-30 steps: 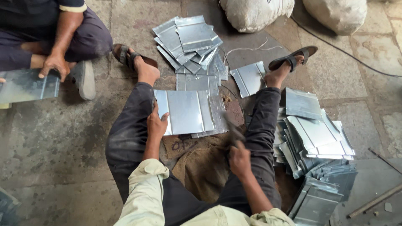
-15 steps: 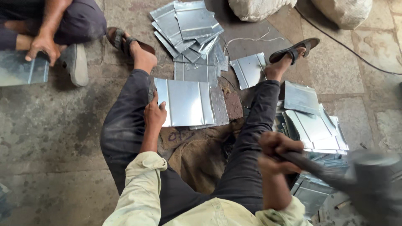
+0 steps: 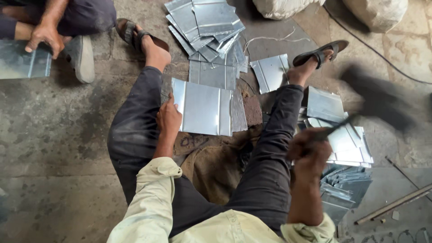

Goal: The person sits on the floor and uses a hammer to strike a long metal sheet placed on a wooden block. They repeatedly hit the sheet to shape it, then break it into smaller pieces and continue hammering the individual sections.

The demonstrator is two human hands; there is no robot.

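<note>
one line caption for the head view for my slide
Left hand steadies a metal sheet; right hand swings a blurred hammer.

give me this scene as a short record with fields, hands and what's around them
left hand: grip on the left edge of a flat metal sheet between the legs
right hand: shut on a hammer, raised and motion-blurred
floor ahead: loose sheet pile
right side: stacked sheets
upper left: another person's hand on a sheet
</note>
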